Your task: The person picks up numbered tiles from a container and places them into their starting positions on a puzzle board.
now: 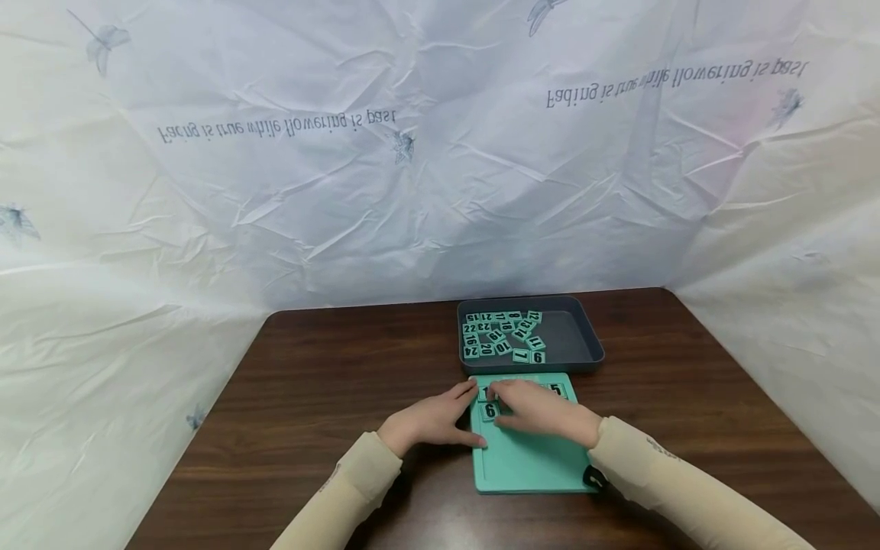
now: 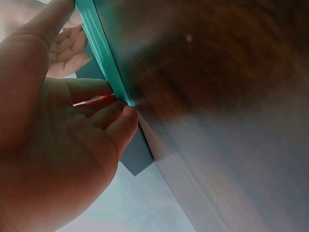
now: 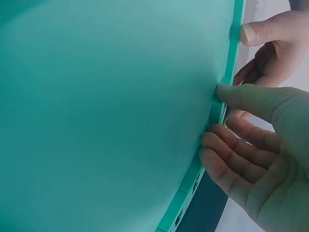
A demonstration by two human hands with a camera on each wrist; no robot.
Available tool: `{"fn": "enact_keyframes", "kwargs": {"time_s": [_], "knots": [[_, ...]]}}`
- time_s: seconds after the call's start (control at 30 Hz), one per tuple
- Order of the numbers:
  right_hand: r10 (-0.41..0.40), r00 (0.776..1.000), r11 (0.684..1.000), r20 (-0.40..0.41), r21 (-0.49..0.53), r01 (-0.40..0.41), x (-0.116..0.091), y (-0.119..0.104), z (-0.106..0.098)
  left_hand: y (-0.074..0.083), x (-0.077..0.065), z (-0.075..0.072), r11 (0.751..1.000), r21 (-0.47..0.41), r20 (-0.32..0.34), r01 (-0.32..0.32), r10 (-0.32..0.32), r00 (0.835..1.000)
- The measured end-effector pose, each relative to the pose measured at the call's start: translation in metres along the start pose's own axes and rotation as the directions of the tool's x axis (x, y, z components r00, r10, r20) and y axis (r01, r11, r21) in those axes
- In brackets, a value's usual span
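A mint-green board (image 1: 529, 466) lies on the table, with number tiles set along its far side. My left hand (image 1: 436, 418) rests against the board's left edge, thumb and fingers spread and touching the rim, as the left wrist view also shows. My right hand (image 1: 539, 409) is over the board's upper left part. Its thumb and index finger pinch the number 6 tile (image 1: 490, 411), which sits below the number 1 tile (image 1: 483, 393). The number 5 tile (image 1: 558, 390) shows at the far right corner; the hand hides the tiles between.
A dark grey tray (image 1: 574, 336) stands just beyond the board, with several loose number tiles (image 1: 486, 349) at its left and middle. A small black object (image 1: 594, 478) is by the board's near right corner. Printed white sheeting (image 1: 344, 214) hangs behind the brown table (image 1: 330, 359).
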State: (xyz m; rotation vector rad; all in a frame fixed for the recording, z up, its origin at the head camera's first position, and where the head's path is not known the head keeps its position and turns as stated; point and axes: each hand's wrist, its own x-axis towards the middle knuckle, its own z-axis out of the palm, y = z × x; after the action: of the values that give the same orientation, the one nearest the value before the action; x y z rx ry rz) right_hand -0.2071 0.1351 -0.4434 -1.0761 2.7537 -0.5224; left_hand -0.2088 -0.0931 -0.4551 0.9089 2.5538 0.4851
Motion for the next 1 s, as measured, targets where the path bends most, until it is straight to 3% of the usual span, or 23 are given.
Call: {"fn": "enact_keyframes", "kwargs": {"time_s": [0.43,0.6,0.8,1.0], "knots": [[-0.018,1.000,0.999,-0.024,-0.040,0.017,0.007,-0.002,0.002,-0.003,0.002,0.002,1.000,0.012,-0.002,-0.018,0.018,1.000],[-0.028,1.000,0.999,-0.009,0.015,0.028,0.006,-0.001,-0.004,-0.002,0.001,0.001,1.000,0.012,-0.005,-0.020,0.020,1.000],[-0.051,0.998,0.995,-0.036,0.082,0.054,0.005,0.012,-0.029,0.000,0.000,0.000,1.000,0.007,0.003,-0.019,0.019,1.000],[0.013,0.995,0.995,-0.103,0.095,-0.003,0.010,0.029,-0.066,0.001,0.000,-0.001,1.000,0.018,0.003,-0.007,0.007,1.000]]}}
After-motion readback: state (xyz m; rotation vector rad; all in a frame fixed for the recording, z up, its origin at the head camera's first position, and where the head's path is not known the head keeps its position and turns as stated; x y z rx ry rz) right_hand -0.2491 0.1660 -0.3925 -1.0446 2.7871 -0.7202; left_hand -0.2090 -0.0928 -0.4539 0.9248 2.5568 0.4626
